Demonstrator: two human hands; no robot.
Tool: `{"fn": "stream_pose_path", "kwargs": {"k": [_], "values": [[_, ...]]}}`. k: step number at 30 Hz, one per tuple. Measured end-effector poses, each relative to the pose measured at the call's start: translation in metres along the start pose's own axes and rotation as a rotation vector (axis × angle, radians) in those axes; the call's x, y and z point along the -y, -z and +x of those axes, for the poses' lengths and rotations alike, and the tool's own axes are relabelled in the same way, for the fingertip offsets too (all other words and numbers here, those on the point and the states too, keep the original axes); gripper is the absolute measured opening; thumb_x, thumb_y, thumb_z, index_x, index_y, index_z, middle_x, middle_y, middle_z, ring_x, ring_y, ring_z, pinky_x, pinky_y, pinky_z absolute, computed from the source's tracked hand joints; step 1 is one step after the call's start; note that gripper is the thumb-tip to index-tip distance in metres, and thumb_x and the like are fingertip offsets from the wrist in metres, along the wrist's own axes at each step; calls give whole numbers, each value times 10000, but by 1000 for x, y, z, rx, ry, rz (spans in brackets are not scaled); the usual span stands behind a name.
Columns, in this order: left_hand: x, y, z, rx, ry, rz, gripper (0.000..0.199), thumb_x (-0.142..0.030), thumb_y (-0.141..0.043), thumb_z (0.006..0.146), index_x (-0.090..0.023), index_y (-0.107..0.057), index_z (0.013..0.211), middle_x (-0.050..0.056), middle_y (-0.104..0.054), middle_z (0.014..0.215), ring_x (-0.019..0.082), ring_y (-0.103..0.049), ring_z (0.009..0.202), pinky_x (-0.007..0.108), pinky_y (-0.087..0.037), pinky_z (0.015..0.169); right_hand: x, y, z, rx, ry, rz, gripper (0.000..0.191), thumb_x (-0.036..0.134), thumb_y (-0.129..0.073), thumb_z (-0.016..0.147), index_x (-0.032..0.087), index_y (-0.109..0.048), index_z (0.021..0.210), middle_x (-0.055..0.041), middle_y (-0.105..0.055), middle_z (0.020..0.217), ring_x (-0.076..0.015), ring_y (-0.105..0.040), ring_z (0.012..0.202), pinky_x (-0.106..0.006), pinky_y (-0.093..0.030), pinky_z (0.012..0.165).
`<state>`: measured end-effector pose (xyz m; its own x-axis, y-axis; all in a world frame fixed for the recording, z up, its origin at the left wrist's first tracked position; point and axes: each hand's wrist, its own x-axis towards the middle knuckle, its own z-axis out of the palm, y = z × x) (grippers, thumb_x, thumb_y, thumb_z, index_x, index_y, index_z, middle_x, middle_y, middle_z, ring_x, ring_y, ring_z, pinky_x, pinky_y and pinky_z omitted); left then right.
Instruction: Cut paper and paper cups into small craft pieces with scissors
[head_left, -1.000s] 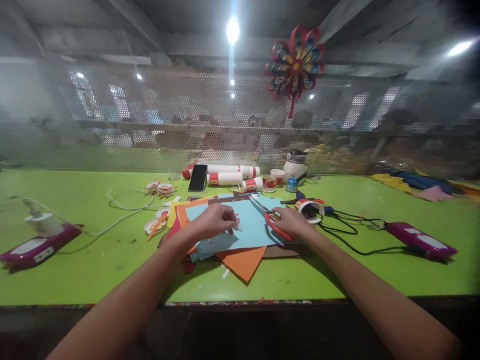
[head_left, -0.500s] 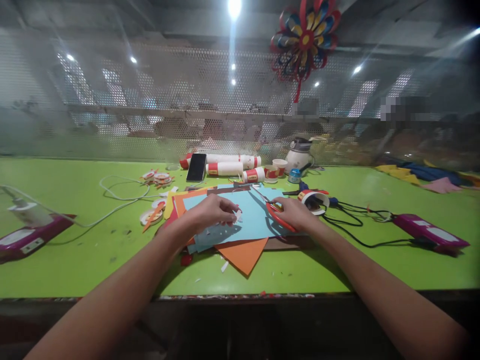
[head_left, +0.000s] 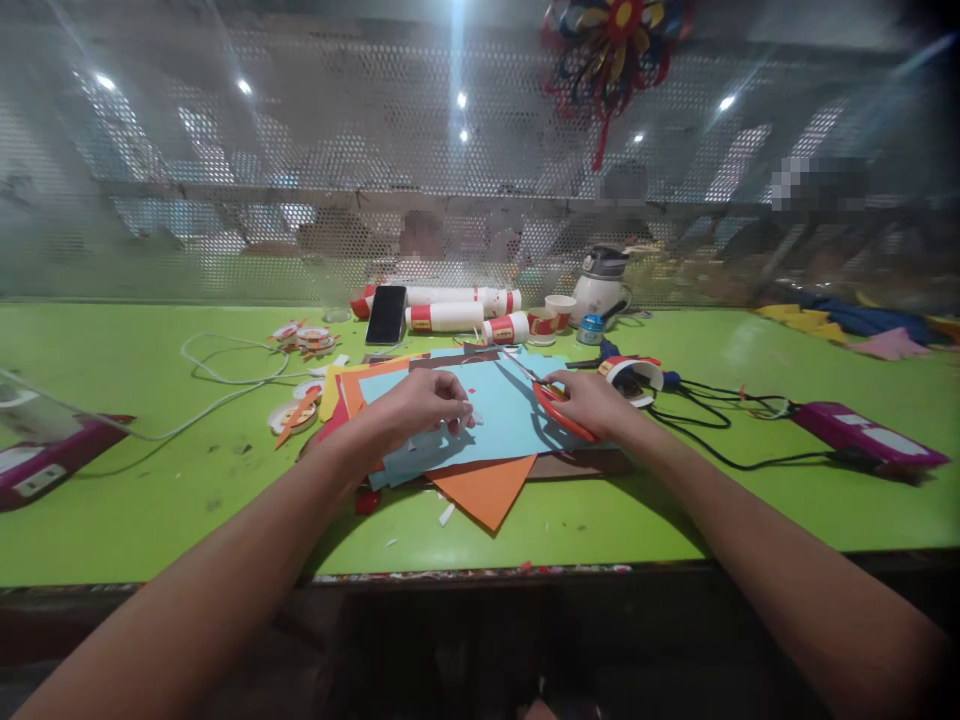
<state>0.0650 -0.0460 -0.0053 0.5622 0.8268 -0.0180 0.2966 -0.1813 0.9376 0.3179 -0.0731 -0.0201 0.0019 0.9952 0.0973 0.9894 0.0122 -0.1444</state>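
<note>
Over a stack of light blue paper (head_left: 510,420), my left hand (head_left: 439,400) pinches a small whitish scrap at its fingertips. My right hand (head_left: 589,402) is closed round the red handles of a pair of scissors (head_left: 559,410), whose blades point up and left across the blue sheets. A tiny red piece (head_left: 472,390) lies on the blue paper between the hands. Orange paper (head_left: 491,490) sticks out below the stack. A cut paper cup (head_left: 636,378) lies on its side just beyond my right hand.
Behind the paper are a phone (head_left: 386,315), stacked cups (head_left: 446,317) and a white jug (head_left: 600,290). Cup-base pieces (head_left: 292,415) lie at the left. Purple power strips sit left (head_left: 64,465) and right (head_left: 870,440), with cables running over the green table (head_left: 187,520).
The view has tipped down, so the table items sit slightly higher. A tiny red piece now shows on the blue paper near my left fingertips. The right hand keeps its grip on the scissors.
</note>
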Motion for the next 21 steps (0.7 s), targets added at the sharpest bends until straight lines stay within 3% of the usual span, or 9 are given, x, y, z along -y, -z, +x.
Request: {"fn": "stream_pose_path", "kwargs": {"k": [10,17,21], "values": [[10,0,5,-6,23,130,229,-384,-685,689,-159,-669,652,27,-635,570,95,-483,444,235,-251,435,0,-1,1,5,-4,19,279,323,-553,917,168,-584,1147,-66,-631,1111,-205,-630,946,-411,-520,810],[4,2,2,-38,52,-83,94,-215,-669,677,-130,-640,652,71,-688,713,113,-564,550,220,-277,448,0,2,1,-51,-15,118,285,296,-564,911,173,-574,1168,-71,-617,1148,-213,-620,976,-425,-511,833],[-1,6,1,-66,23,-194,89,-191,-665,678,-132,-610,715,64,-667,719,120,-580,601,213,-302,467,1,4,0,-101,-15,262,267,293,-569,908,162,-581,1140,-54,-641,1056,-185,-641,869,-379,-534,761]]}}
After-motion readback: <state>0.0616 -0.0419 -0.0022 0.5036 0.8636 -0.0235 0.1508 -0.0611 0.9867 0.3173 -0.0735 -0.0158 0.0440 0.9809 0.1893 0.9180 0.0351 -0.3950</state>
